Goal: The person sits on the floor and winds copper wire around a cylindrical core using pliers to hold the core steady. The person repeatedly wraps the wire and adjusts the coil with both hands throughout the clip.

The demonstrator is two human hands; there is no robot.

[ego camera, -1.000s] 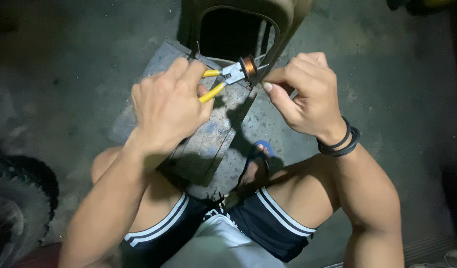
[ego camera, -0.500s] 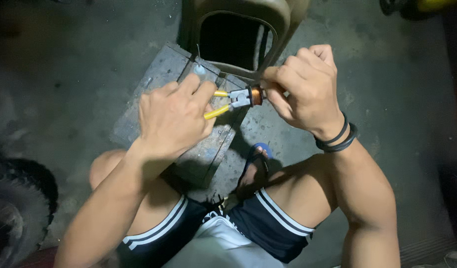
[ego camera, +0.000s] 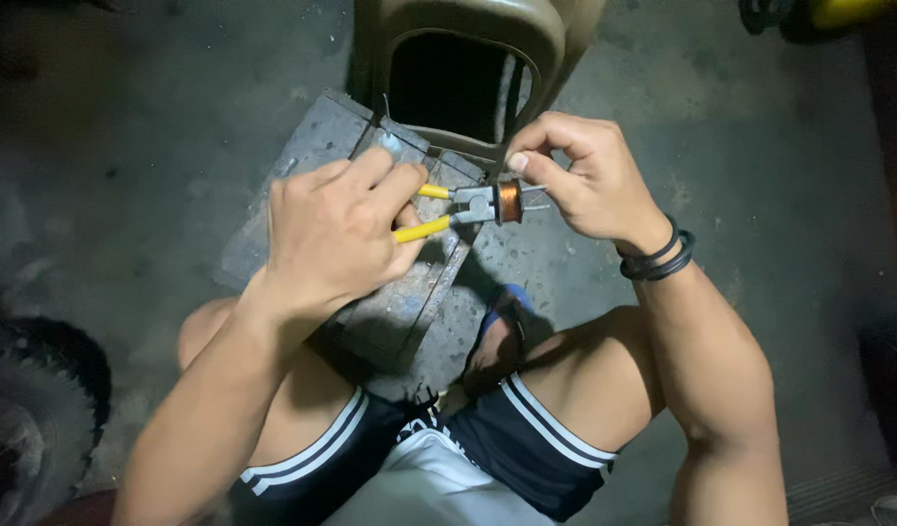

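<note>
The rough grey concrete floor (ego camera: 127, 117) fills the frame, seen from above by a seated person in dark shorts with white stripes (ego camera: 526, 438). At nine o'clock low, a black ribbed rubber tyre (ego camera: 30, 409) sits at the edge. At twelve o'clock stands a tan plastic chair frame with a dark opening (ego camera: 468, 39). Just below it, at the centre, lies a grey, scuffed metal plate stack (ego camera: 312, 146) under the hands.

The left hand (ego camera: 336, 234) is closed firmly around the yellow-handled metal pliers (ego camera: 448, 209), whose nose points to three o'clock. The right hand (ego camera: 585, 180), with two black bands at its wrist (ego camera: 658, 258), pinches a small copper wire coil on a spool (ego camera: 509, 201) between thumb and fingertips. The coil sits right of centre, above the plate, touching the pliers' nose; whether the nose grips the coil's edge or a wire lead, I cannot tell.

The risks, as I judge them: squeezing too hard could nick or snap the fine copper winding. A slip of the nose could jab the right-hand fingertips, which sit just beside it. The light pinch could also let the coil twist free and drop to the dark floor, near the blue sandal (ego camera: 507, 312) at six o'clock.
</note>
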